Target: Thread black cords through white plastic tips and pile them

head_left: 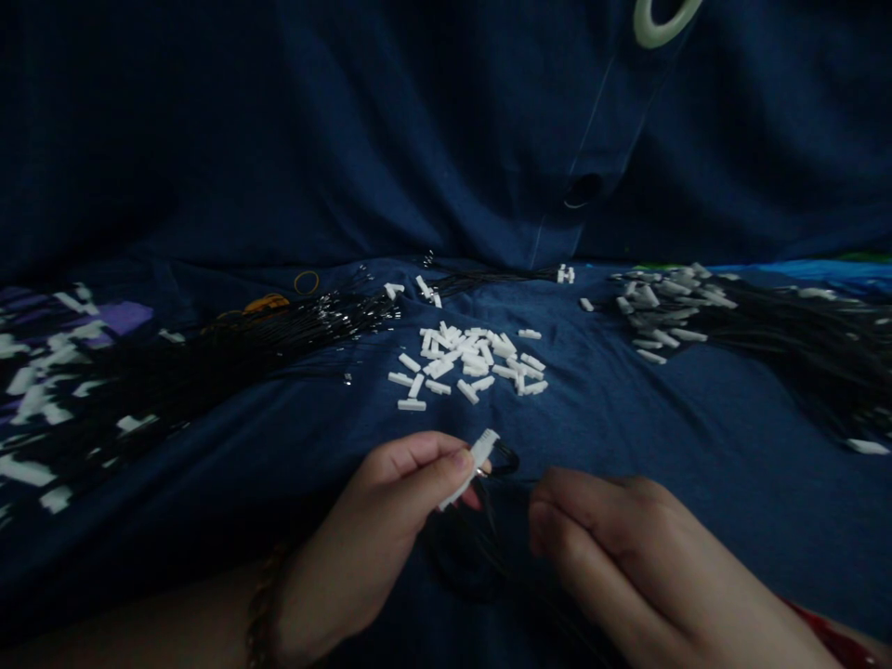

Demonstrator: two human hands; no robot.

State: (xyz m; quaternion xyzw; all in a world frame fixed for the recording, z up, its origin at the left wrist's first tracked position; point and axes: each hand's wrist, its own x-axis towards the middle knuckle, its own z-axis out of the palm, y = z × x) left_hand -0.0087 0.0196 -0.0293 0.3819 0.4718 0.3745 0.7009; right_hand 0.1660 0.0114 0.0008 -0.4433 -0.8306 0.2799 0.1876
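Note:
Between the thumb and fingers of my left hand (pixel 408 492) is a white plastic connector housing (pixel 482 449), tilted with its upper end to the right. A black wire (pixel 510 457) loops out beside the housing, and more dark wire hangs below it. Just to the right, my right hand (pixel 613 539) has its fingers closed in a pinch, apart from the left hand. A thin dark wire seems to run to its fingertips, though what they hold is mostly hidden. Beyond both hands lies a loose pile of white connector housings (pixel 474 353) on the blue cloth (pixel 348 418).
Black wires with bare metal ends (pixel 327 321) lie at the left, near several white connectors (pixel 42 390). Another bundle of black wires (pixel 780 325) with white connectors is on the right. Orange rubber bands (pixel 267 303) sit at the back left. Blue cloth rises behind.

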